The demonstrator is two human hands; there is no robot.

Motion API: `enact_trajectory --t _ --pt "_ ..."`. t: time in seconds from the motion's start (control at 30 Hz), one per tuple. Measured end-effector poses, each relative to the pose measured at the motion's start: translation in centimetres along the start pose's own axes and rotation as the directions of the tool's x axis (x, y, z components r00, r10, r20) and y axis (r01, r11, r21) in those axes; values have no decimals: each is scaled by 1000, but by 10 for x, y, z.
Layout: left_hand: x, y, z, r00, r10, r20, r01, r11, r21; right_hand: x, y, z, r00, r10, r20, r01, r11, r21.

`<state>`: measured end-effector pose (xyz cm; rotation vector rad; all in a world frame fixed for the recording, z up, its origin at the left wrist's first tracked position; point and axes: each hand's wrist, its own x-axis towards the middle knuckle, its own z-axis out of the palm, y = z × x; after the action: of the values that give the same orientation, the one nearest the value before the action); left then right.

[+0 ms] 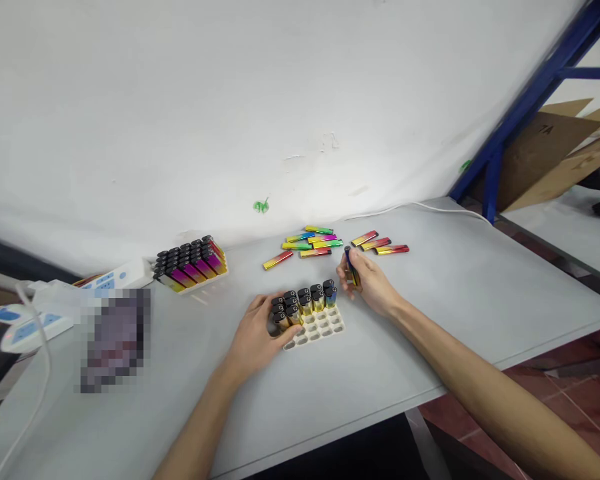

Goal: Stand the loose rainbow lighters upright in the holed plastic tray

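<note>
Between my hands, a white tray [325, 325] with oval slots holds several upright black-topped lighters [305, 303] in its back and left parts; its front right slots are bare. My left hand [255, 339] curves round the left side of the lighters, thumb at the front and fingers behind, gripping the group at the tray's left end. Just right of the tray, my right hand [367, 280] pinches one dark blue and gold lighter [351, 267], nearly upright, between thumb and fingers. Loose colourful lighters [321, 244] lie flat behind, with red and gold ones [376, 244] further right.
A full tray of purple and gold lighters [193, 267] stands at the back left. Left of it are power strips [113, 280] and a white cable [44, 360]. A pixelated item [115, 340] lies front left. Blue frame [493, 183] and cardboard boxes [550, 153] stand right.
</note>
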<state>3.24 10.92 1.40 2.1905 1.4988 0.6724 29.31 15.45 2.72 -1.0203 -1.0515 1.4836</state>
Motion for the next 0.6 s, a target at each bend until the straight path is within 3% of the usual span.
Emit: enact_trajectory --t 0.13,0.4,0.6 --pt "0 -1 0 1000 -4 -3 4 1000 6 -1 -4 -1 1000 -25 4 25 1000 0" --pt "0 0 -1 1000 -10 13 10 1000 17 4 -2 -8 987 140 -76 -129 982 138" --pt "1 0 0 1000 -5 4 4 999 39 3 -4 -5 983 131 -128 -112 983 142"
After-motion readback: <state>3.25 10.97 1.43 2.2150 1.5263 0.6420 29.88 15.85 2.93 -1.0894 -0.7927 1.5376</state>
